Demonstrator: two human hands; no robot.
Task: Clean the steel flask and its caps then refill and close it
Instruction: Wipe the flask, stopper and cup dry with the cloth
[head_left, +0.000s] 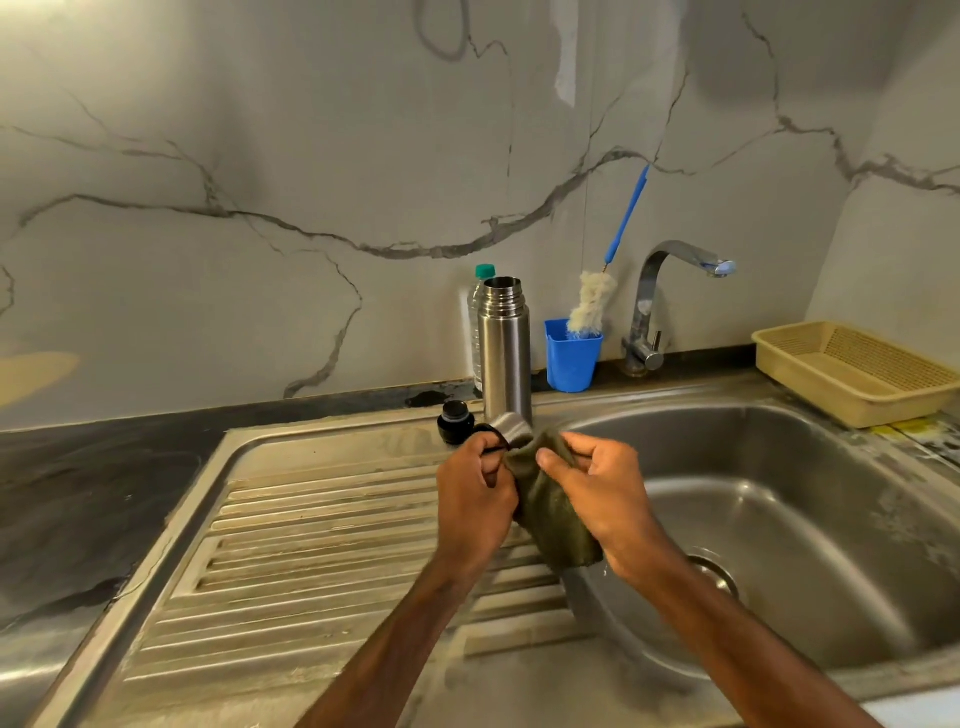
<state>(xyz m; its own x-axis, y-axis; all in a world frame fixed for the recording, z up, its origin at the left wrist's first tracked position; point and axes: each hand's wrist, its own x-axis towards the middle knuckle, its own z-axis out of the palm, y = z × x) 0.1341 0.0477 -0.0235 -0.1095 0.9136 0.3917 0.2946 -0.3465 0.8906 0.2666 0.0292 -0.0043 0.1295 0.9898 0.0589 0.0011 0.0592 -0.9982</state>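
The steel flask (504, 353) stands upright and uncapped at the back edge of the sink (779, 431). Its black inner cap (455, 422) sits on the drainboard just left of it. In front of the flask, my left hand (475, 499) grips the steel outer cap (511, 427), which is partly wrapped in a dark green cloth (553, 514). My right hand (597, 491) pinches that cloth against the cap. The cloth hangs down between both hands over the basin's left rim.
A clear plastic bottle with a green lid (483, 278) stands behind the flask. A blue cup (571, 356) holds a blue-handled bottle brush (595, 301). The chrome tap (670, 296) points right. A beige basket (852, 371) sits at the right. The ribbed drainboard (322, 545) lies left.
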